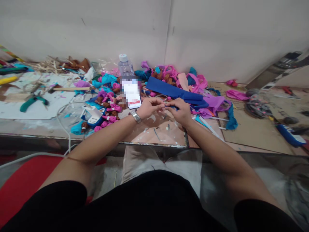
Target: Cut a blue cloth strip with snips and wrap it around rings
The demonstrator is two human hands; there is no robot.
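My left hand [150, 108] and my right hand [180, 111] meet over the near part of the worktable, fingertips pinched together. Whatever lies between them is too small to make out; a bit of dark blue shows by the right fingers. Just behind the hands runs a long folded strip of blue fabric [172, 88]. A phone [132, 93] with a lit screen leans upright to the left of my left hand. Pink, purple, brown and teal twisted fabric pieces [112, 109] are heaped around the phone. Purple fabric [216, 104] lies right of my right hand.
A clear bottle [126, 68] with a white cap stands behind the phone. At left are green-handled pliers [33, 102], a hammer [70, 89] and a blue power socket [96, 120] with a white cable. Cardboard [253, 132] and a blue-and-white object [291, 134] lie at right.
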